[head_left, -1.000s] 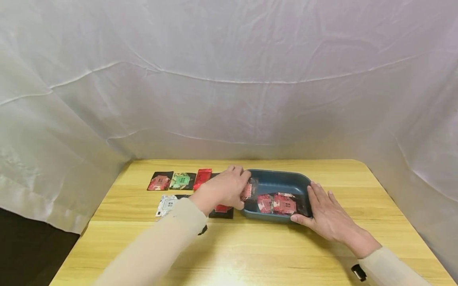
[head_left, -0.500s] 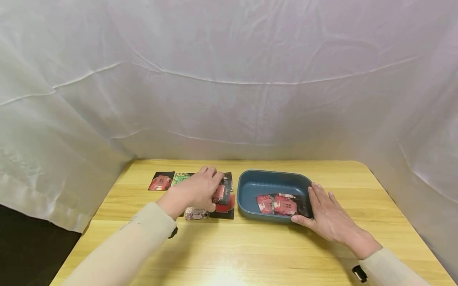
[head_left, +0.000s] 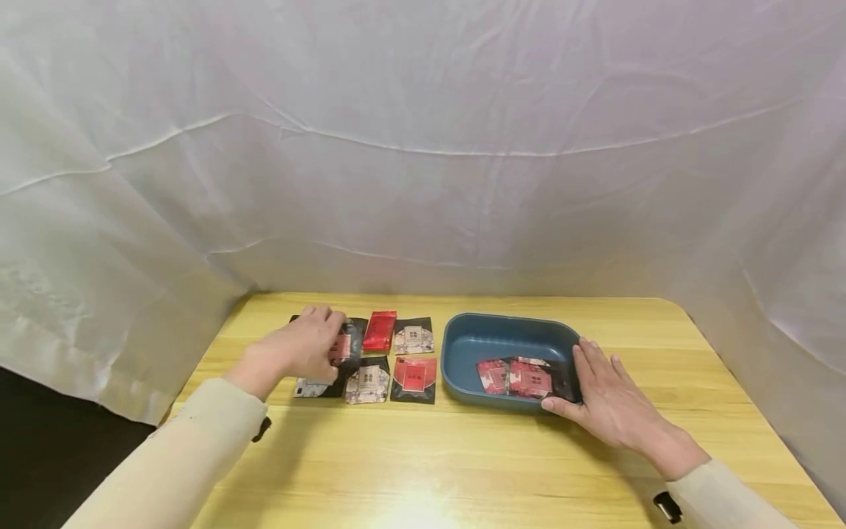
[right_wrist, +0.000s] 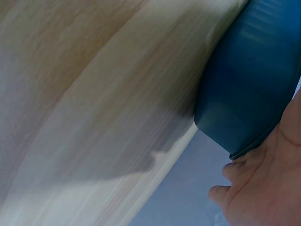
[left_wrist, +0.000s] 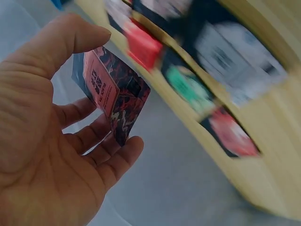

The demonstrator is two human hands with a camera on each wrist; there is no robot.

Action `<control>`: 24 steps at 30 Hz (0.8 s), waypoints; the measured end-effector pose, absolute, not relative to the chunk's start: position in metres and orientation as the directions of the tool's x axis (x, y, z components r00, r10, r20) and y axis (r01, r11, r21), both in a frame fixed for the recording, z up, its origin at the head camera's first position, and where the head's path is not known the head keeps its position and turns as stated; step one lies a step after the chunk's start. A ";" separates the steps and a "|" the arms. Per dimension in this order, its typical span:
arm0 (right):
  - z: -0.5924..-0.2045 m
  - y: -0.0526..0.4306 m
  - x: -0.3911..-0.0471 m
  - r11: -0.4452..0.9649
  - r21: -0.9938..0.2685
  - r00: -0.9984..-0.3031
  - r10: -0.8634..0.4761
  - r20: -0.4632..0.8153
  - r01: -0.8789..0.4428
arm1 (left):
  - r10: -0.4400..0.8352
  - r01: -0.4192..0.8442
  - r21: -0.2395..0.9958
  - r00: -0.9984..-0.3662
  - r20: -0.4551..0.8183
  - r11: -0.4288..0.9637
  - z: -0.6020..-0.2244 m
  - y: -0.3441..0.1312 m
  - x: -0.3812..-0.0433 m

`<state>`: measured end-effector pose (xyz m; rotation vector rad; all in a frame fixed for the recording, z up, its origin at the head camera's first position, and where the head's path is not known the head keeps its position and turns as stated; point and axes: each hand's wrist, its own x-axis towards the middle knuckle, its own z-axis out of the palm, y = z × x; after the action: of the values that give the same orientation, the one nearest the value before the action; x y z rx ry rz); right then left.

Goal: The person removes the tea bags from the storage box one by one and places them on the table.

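My left hand (head_left: 291, 353) is above the left part of the sachet rows. Between thumb and fingers it pinches a black-and-red tea sachet (left_wrist: 106, 87), tilted and clear of the table in the left wrist view. Beneath or beside that hand are a silver-white sachet (left_wrist: 235, 59), a green one (left_wrist: 186, 87) and a pink-red one (left_wrist: 230, 132), mostly hidden in the head view. My right hand (head_left: 615, 400) rests against the right end of a blue bin (head_left: 456, 382), fingers extended along its rim and thumb at the near side. Red-and-black sachets (head_left: 531, 378) lie inside the bin.
Left of the bin, two rows of sachets lie flat: a glossy red one (head_left: 380, 332), two pale floral ones, the back one (head_left: 413, 336) beside it, and a red-black one (head_left: 413, 380). The wooden table (head_left: 423, 455) ends at a white curtain (head_left: 423, 220).
My left hand has moved left from the bin's left edge, carrying the tea sachet over the rows and uncovering the sachets nearer the bin. The right hand has stayed at the bin.
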<state>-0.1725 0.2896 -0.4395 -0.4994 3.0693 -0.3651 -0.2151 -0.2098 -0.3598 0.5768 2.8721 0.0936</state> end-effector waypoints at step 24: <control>-0.438 0.288 -0.172 0.922 -0.235 -0.950 -0.311 0.019 -0.307 | 0.283 0.285 0.024 -0.931 -0.229 0.958 -0.400 -0.314 -0.208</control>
<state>-0.1724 0.2882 -0.4381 -0.4919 3.0614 -0.3687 -0.2083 -0.3140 -0.4004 0.4232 2.8782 -0.0144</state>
